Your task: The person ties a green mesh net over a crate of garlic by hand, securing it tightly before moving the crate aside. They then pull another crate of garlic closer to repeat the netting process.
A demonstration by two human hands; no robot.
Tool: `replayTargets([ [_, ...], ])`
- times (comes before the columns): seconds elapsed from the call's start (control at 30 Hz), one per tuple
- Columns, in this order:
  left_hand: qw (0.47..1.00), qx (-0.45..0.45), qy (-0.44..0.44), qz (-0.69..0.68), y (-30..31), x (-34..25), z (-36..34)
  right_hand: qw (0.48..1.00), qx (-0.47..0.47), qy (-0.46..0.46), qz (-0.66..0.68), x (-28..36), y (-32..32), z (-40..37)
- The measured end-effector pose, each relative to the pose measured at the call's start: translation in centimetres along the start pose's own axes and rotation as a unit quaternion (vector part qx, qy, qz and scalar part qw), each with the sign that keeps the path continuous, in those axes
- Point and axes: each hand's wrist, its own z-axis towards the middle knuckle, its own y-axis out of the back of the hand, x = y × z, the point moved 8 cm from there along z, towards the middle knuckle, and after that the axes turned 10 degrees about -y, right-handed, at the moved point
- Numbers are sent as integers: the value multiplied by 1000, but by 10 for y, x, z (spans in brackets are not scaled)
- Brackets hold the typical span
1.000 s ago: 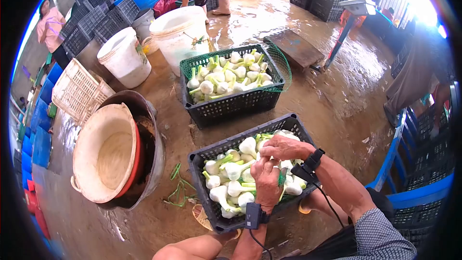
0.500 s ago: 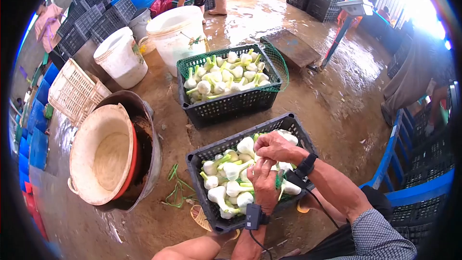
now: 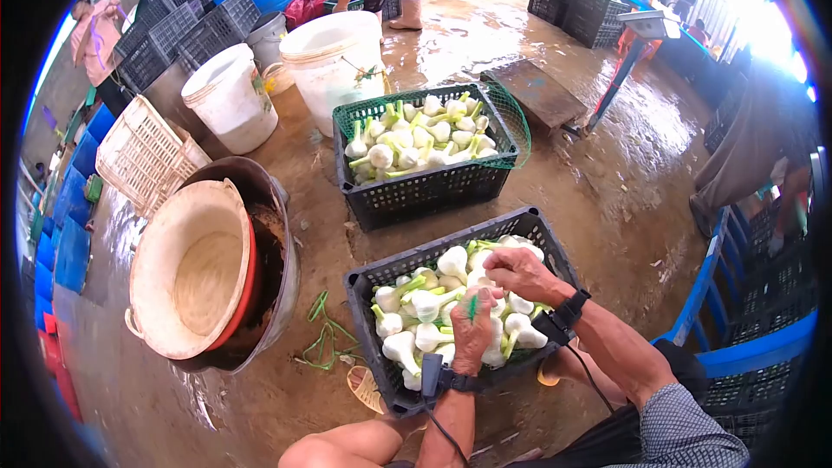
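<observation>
Both my hands are over the near black plastic crate [image 3: 368, 329], which is full of white garlic bulbs [image 3: 426, 303] with short green stems. My left hand [image 3: 472, 334] is closed above the bulbs, with a bit of green twine or netting [image 3: 472, 305] showing at its fingers. Just up and right of it, my right hand [image 3: 522, 275] has its fingers pinched together; whatever they hold is hidden. Dark straps with small devices and cables are round both wrists.
Behind stands a second crate [image 3: 416, 199] of garlic, green netting [image 3: 518, 134] at its corner. To the left are stacked basins [image 3: 156, 282], a tipped basket [image 3: 130, 152] and white buckets [image 3: 232, 100]. A platform scale [image 3: 537, 95] stands behind. Green strands [image 3: 325, 338] lie on the wet floor.
My hands have moved apart slightly, the left lowering and the right shifting right. The green bit now shows at my left fingers. The whole view has shifted a little.
</observation>
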Motion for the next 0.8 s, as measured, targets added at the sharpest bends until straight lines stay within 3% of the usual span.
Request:
replayTargets([
  [0.03,1000,-2,1,0,0,-1,2,1000,2,0,0,-2,0,-4],
  [0.1,995,-29,29,-95,-1,2,6,988,-6,-76,133,-17,2,-11],
  [0.17,993,-30,62,-95,1,13,8,987,-31,-73,143,-24,2,-16],
  [0.23,991,-31,92,-94,3,28,9,960,-60,-110,249,-37,-1,-21],
  [0.3,980,-78,97,-156,6,40,6,946,-66,-110,296,-50,-9,-22],
  [0.43,964,-141,108,-197,11,46,2,989,-101,-32,101,-28,-10,-37],
  [0.5,966,-126,112,-195,12,49,2,996,-77,45,26,-17,-14,-43],
  [0.57,973,-130,113,-155,15,45,1,993,-98,67,23,-14,-18,-44],
  [0.63,957,-135,124,-224,14,58,0,983,-113,-10,145,-27,-18,-38],
  [0.73,938,-130,111,-302,10,58,4,967,-117,-62,216,-44,-17,-35],
  [0.8,912,-132,146,-359,8,66,3,917,-107,-122,364,-59,-16,-34],
])
